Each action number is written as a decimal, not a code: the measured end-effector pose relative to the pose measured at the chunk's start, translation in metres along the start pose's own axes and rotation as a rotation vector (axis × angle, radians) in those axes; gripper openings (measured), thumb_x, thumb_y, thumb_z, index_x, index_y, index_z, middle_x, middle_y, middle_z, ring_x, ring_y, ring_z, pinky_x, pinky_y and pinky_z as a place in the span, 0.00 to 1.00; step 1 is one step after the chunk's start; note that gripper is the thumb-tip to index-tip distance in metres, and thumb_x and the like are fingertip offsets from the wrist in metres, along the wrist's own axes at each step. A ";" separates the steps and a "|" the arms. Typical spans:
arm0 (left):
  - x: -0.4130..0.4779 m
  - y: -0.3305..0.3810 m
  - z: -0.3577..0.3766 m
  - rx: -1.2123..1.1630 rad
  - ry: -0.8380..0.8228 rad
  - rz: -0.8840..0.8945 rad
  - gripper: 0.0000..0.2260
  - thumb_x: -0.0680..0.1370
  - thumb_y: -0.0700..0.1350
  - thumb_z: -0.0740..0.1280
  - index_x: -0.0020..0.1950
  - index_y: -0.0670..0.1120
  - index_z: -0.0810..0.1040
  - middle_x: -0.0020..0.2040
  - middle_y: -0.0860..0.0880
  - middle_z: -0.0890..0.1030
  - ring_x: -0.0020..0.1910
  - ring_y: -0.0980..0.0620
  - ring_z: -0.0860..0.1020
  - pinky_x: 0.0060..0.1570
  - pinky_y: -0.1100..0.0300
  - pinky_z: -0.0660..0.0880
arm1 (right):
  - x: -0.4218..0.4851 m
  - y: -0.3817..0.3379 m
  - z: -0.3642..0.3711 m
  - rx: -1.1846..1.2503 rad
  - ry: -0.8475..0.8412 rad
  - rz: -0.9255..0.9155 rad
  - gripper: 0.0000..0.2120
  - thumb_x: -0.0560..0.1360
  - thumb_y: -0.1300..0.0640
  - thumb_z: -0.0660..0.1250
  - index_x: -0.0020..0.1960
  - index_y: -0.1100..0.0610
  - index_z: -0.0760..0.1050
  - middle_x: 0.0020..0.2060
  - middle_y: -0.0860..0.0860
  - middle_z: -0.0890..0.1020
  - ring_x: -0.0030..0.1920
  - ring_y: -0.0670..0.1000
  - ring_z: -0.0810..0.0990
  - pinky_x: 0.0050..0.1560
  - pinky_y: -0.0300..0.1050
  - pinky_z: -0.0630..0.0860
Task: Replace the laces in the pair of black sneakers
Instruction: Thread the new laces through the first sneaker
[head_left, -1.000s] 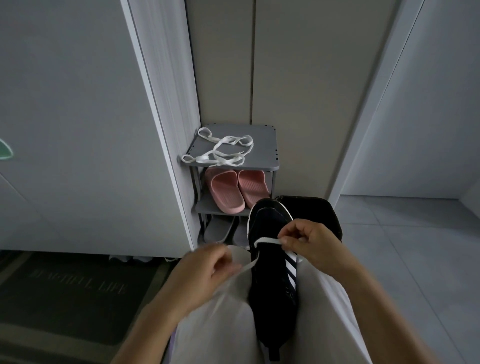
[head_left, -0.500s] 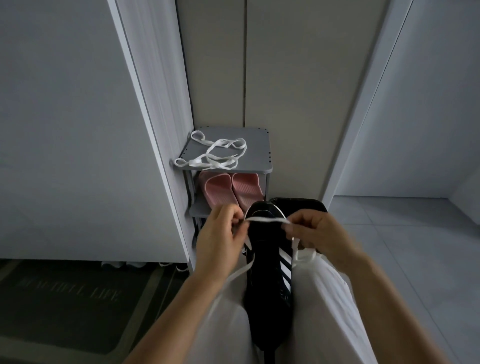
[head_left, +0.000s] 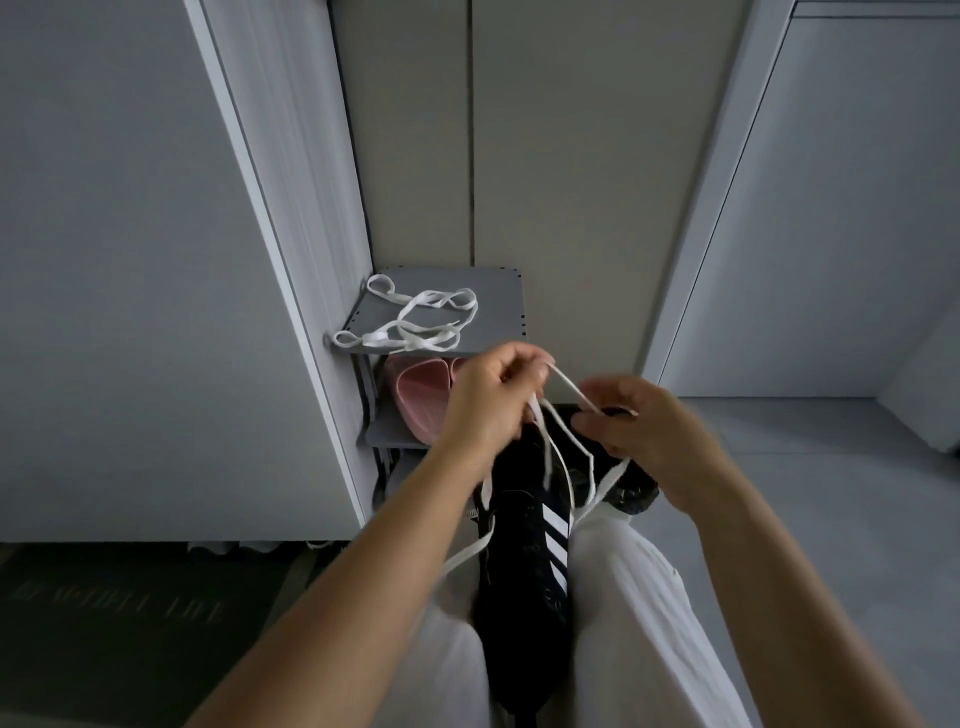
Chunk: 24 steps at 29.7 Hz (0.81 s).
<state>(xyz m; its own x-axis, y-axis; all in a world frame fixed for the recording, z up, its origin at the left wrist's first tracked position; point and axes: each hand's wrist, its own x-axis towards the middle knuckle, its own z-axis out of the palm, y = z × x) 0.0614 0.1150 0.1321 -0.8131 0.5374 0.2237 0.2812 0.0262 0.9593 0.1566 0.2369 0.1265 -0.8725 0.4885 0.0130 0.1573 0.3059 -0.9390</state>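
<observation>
Looks only just begun, with left hand (head_left: 488, 405) and right hand (head_left: 639, 431) each pinching the white lace (head_left: 566, 387) above the black sneaker (head_left: 524, 561) held between the knees in the lower middle, most holes seemingly not laced yet, other sneaker (head_left: 631, 493) behind waiting, more laces (head_left: 415, 325) on the shelf (head_left: 498, 296).

We saw loose white trousers (head_left: 634, 623) with soft folds; the left hand (head_left: 488, 402), the right hand (head_left: 641, 423) and both forearms (head_left: 384, 551) were bare.

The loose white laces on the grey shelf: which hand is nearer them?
Left. The left hand is just below-right of the loose white laces; the right hand is farther right, beyond it.
</observation>
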 end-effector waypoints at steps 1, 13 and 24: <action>0.006 0.004 -0.004 0.003 0.038 0.011 0.08 0.77 0.37 0.64 0.42 0.48 0.77 0.31 0.51 0.74 0.25 0.58 0.70 0.25 0.67 0.67 | -0.002 0.004 0.001 -0.065 -0.014 0.016 0.07 0.71 0.61 0.71 0.42 0.49 0.77 0.34 0.44 0.79 0.31 0.44 0.73 0.36 0.38 0.69; 0.006 0.004 -0.034 0.105 -0.078 -0.022 0.07 0.75 0.32 0.65 0.44 0.43 0.76 0.33 0.49 0.77 0.28 0.58 0.74 0.28 0.66 0.72 | -0.010 0.014 0.012 0.500 -0.091 0.088 0.10 0.76 0.58 0.62 0.41 0.62 0.77 0.29 0.51 0.76 0.26 0.45 0.67 0.28 0.35 0.66; -0.035 -0.003 -0.002 0.168 -0.434 0.203 0.19 0.74 0.35 0.67 0.62 0.51 0.74 0.42 0.61 0.77 0.35 0.65 0.74 0.44 0.69 0.71 | -0.024 -0.002 -0.003 -0.073 -0.122 -0.173 0.12 0.77 0.60 0.63 0.37 0.64 0.77 0.20 0.47 0.71 0.22 0.43 0.67 0.24 0.34 0.66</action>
<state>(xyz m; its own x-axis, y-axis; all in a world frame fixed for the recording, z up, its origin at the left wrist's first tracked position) 0.0877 0.0947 0.1213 -0.4565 0.8458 0.2763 0.5188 0.0008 0.8549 0.1783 0.2267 0.1294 -0.9383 0.3221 0.1260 0.0294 0.4374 -0.8988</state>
